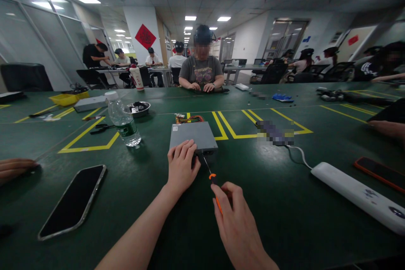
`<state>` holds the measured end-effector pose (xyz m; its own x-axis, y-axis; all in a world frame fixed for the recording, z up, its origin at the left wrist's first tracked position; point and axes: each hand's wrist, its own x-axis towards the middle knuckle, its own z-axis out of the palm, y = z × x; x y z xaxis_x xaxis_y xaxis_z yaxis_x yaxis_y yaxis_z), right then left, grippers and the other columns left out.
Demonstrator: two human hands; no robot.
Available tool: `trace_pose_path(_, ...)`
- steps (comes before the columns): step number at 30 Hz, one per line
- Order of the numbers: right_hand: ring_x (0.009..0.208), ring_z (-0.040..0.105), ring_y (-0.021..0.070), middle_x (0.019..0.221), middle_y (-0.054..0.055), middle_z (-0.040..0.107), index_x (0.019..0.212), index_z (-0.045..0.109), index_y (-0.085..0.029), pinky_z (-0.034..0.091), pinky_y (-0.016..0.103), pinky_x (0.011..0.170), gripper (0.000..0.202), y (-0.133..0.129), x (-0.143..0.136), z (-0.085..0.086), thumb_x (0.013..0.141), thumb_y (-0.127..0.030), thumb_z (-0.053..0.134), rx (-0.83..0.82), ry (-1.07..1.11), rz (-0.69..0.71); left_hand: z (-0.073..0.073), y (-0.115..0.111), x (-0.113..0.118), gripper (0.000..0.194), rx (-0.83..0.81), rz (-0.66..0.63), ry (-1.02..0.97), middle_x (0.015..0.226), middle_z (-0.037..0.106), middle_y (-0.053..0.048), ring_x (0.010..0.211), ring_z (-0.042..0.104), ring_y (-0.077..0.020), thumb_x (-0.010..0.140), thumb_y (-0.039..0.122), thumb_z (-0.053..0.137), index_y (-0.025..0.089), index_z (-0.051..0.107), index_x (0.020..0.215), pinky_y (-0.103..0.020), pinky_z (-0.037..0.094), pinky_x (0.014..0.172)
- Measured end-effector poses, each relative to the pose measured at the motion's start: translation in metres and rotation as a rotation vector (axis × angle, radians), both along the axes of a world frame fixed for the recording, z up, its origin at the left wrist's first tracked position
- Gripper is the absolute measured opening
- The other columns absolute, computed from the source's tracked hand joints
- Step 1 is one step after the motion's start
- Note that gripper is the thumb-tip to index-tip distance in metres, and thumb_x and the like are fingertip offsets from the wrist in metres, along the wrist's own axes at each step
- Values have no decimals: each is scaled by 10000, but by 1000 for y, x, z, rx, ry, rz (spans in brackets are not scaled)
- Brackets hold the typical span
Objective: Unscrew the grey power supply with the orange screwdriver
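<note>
A grey metal computer power supply lies on the green table in front of me, with a bundle of coloured wires at its far side. My left hand grips its near left part, fingers over the top and thumb at the near face. In my right hand is a screwdriver with an orange and black handle, held in closed fingers. Its thin shaft slants up and left, and the tip meets the near face of the power supply. Whether it sits in a screw is too small to tell.
Left of the power supply stand a water bottle and a metal bowl. A phone lies at near left, a white power strip at right. Other people's hands rest at both sides; a person sits opposite.
</note>
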<state>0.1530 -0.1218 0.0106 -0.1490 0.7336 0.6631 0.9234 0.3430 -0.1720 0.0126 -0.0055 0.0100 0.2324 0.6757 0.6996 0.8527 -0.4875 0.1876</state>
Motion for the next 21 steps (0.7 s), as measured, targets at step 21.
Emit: trace_pose_path(21,731,604,180,1198,126,570,1123,560,-156,530,339,643,373,3,3,15,859,-43,321,49,-315,329,7,-7,-1,350,-4,-34,54,1270,537,-62,1194,449,-220,790,151,467,204,505,1134,-407,308,977)
